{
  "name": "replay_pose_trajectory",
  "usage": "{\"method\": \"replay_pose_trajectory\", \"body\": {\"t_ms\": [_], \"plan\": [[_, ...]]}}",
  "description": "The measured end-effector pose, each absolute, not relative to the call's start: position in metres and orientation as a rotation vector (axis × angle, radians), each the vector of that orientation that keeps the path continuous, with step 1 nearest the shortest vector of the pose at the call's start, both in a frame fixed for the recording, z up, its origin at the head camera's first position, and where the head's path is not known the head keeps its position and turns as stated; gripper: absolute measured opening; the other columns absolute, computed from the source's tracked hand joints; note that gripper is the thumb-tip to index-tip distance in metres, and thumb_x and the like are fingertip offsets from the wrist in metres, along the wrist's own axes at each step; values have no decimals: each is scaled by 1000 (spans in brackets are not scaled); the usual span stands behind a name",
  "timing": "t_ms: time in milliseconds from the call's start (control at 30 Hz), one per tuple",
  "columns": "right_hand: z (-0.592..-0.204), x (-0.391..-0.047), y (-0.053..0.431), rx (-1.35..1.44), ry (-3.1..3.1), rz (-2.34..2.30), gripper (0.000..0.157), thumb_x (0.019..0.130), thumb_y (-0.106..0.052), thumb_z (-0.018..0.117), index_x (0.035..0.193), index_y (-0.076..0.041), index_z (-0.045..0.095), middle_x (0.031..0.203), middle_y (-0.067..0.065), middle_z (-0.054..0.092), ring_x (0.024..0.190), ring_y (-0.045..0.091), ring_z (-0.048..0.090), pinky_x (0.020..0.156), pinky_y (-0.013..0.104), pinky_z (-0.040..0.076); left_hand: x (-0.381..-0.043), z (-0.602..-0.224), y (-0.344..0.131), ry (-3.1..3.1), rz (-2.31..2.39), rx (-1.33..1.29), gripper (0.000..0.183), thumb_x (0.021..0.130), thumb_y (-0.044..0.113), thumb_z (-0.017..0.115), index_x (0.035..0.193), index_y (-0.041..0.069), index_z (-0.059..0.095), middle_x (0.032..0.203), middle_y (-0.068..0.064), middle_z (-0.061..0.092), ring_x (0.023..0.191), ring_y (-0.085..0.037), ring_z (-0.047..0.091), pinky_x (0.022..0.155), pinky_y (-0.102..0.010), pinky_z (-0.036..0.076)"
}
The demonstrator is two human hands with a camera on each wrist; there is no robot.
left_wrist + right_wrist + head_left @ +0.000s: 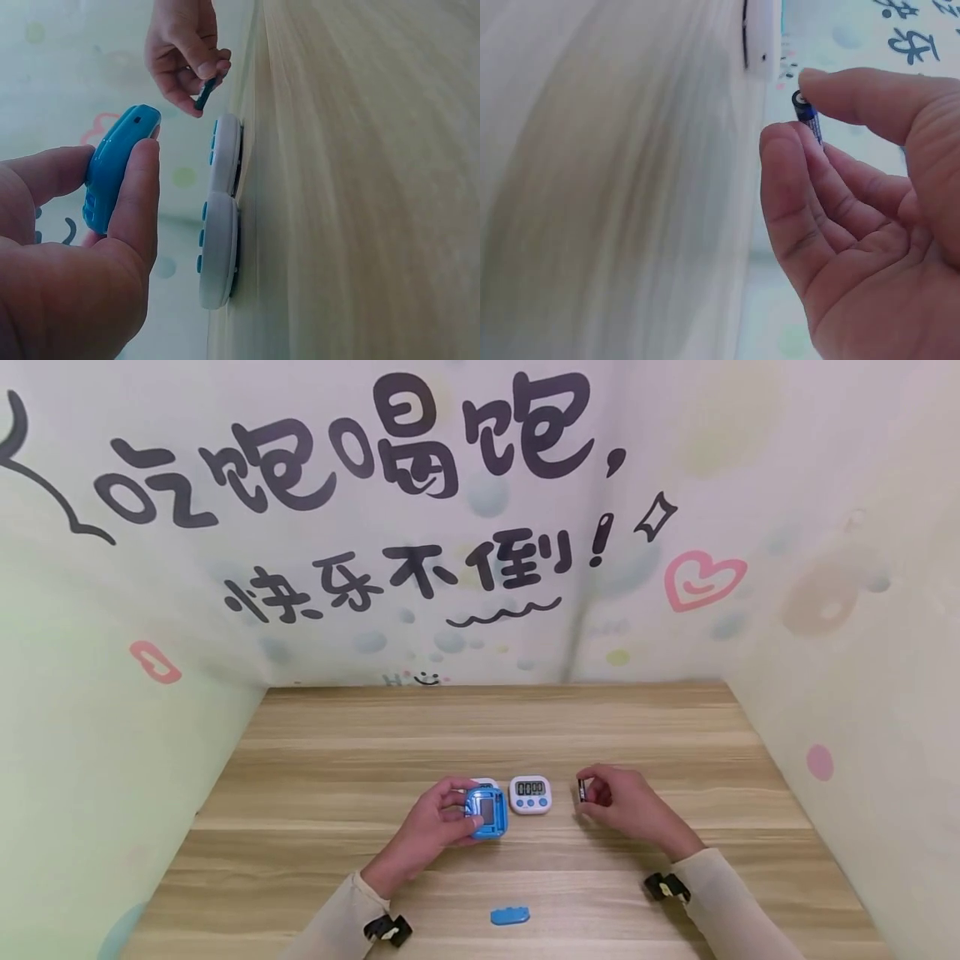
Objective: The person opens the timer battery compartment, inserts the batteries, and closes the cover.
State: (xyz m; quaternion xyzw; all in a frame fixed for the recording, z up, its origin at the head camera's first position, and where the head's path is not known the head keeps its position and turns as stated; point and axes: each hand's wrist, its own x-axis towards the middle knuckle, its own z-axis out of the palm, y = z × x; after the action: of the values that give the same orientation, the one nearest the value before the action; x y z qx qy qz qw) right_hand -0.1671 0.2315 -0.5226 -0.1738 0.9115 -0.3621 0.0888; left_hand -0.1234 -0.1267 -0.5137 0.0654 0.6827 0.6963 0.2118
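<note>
My left hand (433, 820) grips a blue digital timer (492, 810) at its edge, thumb on its near side. In the head view the timer's back faces up, with an uncovered battery slot along its right side. My right hand (628, 803) pinches a small dark cylindrical battery (808, 114) between thumb and fingertips, off to the right of the timers. A white timer (530, 788) with blue buttons lies face up between the hands. Another white timer (217, 251) sits beside it, mostly hidden behind the blue one in the head view.
A small blue battery cover (510, 916) lies on the wooden table (480, 727) close to the front, between the forearms. Printed walls (480, 652) enclose the table at the back and on both sides. Each wrist wears a black strap device.
</note>
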Motion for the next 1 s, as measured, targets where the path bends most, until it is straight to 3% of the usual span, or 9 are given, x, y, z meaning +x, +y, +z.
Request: {"method": "replay_pose_trajectory", "body": {"t_ms": [367,1000], "plan": [[-503,-157,199,-697,2626,-1187,41,92,-10,81,130,-1,66,89,-7,67,78,5,62,67,22,58,-124,-511,-123,1888,1936,201,57,97,11,77,146,4,49,136,-25,61,108,-24,71,92,-50,65],[-489,-134,147,-880,2505,-1307,42,93,-10,81,134,-5,68,91,-8,69,80,4,64,70,22,62,-124,-512,-115,1863,1952,223,57,98,15,77,147,6,49,139,-23,59,111,-25,71,92,-50,65]]}}
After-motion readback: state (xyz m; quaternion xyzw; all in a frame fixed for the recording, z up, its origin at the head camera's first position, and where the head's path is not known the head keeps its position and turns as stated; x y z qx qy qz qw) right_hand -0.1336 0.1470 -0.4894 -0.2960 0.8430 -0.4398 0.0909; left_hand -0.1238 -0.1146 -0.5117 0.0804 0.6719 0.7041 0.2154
